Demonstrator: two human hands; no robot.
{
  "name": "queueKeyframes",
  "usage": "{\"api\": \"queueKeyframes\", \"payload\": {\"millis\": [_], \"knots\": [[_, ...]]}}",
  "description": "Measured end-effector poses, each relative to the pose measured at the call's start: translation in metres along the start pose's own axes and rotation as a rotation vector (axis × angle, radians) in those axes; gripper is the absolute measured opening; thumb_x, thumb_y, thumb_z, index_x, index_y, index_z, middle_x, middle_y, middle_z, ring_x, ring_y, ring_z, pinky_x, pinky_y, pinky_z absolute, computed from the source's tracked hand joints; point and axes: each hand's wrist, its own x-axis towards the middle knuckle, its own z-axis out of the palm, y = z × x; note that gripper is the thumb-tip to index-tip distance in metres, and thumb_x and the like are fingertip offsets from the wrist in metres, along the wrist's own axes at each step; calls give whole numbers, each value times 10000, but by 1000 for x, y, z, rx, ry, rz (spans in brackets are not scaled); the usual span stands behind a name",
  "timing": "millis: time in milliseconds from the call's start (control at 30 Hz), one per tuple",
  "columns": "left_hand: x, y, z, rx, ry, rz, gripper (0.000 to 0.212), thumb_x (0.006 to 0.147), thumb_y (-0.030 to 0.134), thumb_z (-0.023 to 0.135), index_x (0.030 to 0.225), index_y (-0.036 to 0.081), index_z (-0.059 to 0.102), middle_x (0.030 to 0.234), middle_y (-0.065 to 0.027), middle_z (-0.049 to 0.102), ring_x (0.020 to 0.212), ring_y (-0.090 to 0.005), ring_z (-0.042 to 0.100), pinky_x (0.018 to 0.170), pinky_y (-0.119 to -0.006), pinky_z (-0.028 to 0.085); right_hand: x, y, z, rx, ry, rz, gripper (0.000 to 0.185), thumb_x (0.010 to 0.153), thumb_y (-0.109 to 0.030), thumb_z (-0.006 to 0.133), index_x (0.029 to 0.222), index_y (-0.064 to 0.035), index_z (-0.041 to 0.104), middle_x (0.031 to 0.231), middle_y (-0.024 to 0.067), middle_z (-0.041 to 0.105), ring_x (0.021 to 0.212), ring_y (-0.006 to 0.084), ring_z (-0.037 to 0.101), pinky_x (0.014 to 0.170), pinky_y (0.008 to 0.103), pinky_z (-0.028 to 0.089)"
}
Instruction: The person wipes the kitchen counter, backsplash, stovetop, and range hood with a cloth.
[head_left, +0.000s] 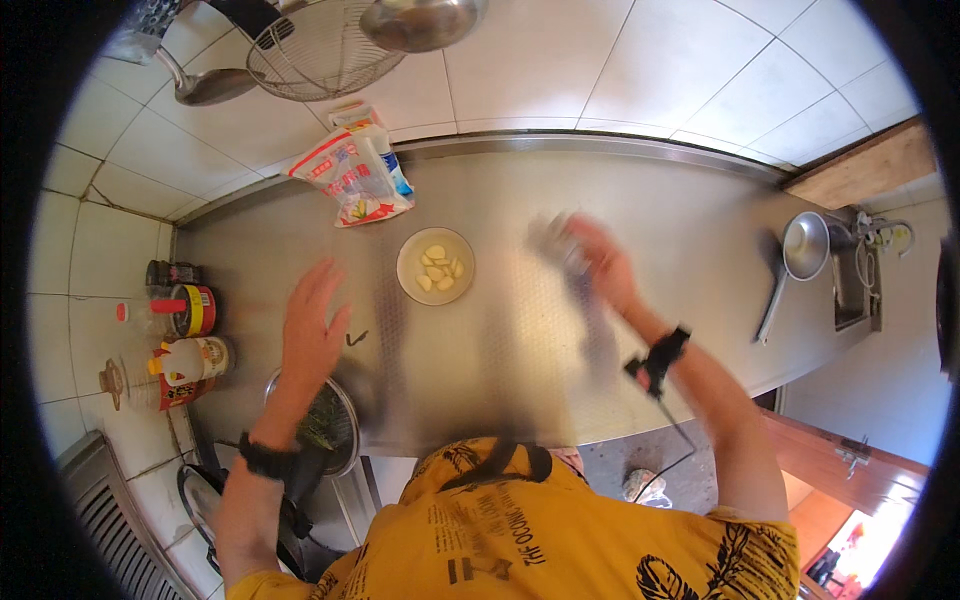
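My left hand (311, 322) is spread over the steel countertop (480, 360), left of a small bowl, with nothing in it. Peeled garlic cloves (439, 266), several of them, lie in that round bowl (406, 287). To the bowl's right, my right hand (606, 262) holds a greyish, partly see-through thing (556, 238); motion blur hides what it is. Below my left forearm, a metal strainer or basin (352, 420) contains green leafy vegetables (321, 420), partly covered by the arm. A small dark scrap (357, 339) rests beside my left hand.
Printed plastic packets (356, 176) stand near the back wall. Bottles and jars (196, 311) line the left side. A metal ladle (806, 247) lies near the sink (851, 292) at right. Above hang a wire skimmer (326, 56) and other utensils. A cable (679, 431) trails from my right wrist.
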Motion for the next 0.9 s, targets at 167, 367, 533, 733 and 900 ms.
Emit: {"api": "queueKeyframes", "payload": {"millis": [167, 367, 533, 733, 900], "knots": [[-46, 51, 4, -224, -85, -95, 386, 779, 28, 621, 1161, 28, 564, 1321, -180, 474, 1203, -345, 468, 1009, -394, 371, 65, 60, -68, -749, 369, 4, 418, 797, 59, 458, 1173, -65, 591, 1217, 156, 569, 1166, 320, 500, 1004, 389, 397], [-76, 59, 31, -374, -77, -175, 323, 797, 46, 631, 1114, 7, 587, 1280, -179, 505, 1160, -334, 508, 976, -383, 400, -24, -11, 99, -194, -264, -74, 387, 869, -29, 403, 1216, -78, 567, 1315, 153, 495, 1259, 309, 429, 1079, 395, 314], [-69, 65, 51, -253, -84, -55, 304, 815, 67, 621, 1110, 6, 582, 1236, -173, 528, 1111, -315, 542, 928, -376, 429, -102, -34, 100, -113, -603, -435, 316, 876, -8, 481, 1175, -43, 576, 1236, 142, 544, 1171, 283, 495, 991, 355, 394], [-45, 23, 95, -699, -225, -531, 414, 917, 242, 554, 1264, 29, 478, 1213, -140, 542, 1017, -240, 607, 866, -355, 488, -62, 12, -53, -164, 172, 127, 446, 855, 49, 432, 1269, -81, 538, 1315, 128, 515, 1198, 282, 495, 1012, 349, 400], [6, 40, 104, -1173, -278, -859, 436, 972, 279, 456, 1330, 46, 371, 1154, -147, 555, 994, -262, 614, 850, -369, 514, -88, 25, 18, -555, 224, -188, 477, 825, 50, 447, 1266, -107, 542, 1313, 157, 513, 1267, 325, 433, 1088, 402, 313]]}}
